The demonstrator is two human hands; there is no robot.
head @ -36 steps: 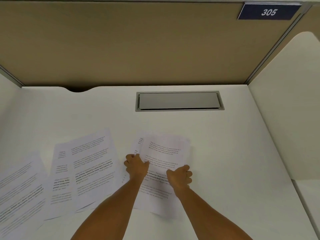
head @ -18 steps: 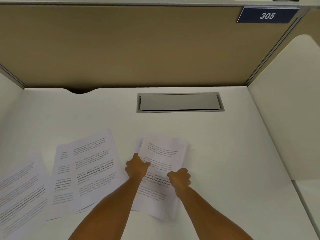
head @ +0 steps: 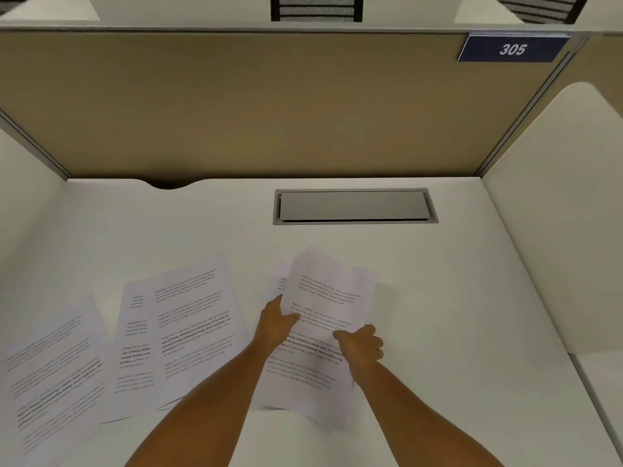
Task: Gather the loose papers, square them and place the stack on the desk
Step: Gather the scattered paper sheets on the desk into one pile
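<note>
A small bundle of printed sheets [head: 328, 298] is held over the white desk [head: 438, 315], its edges uneven and its far end raised. My left hand [head: 274, 323] grips the bundle's left edge and my right hand [head: 362, 343] pinches its right side lower down. Two overlapping loose sheets [head: 182, 328] lie flat to the left of my left arm. More loose sheets [head: 50, 369] lie at the desk's near left corner, partly cut off by the frame.
A grey cable hatch [head: 354, 206] is set into the desk behind the bundle. A tan partition [head: 269, 106] with a blue "305" sign [head: 512, 48] closes the back. White side panels [head: 566, 214] flank the desk.
Both hands have lifted the bundle's far end off the desk and drawn the sheets closer together. The loose sheets on the left have not moved.
</note>
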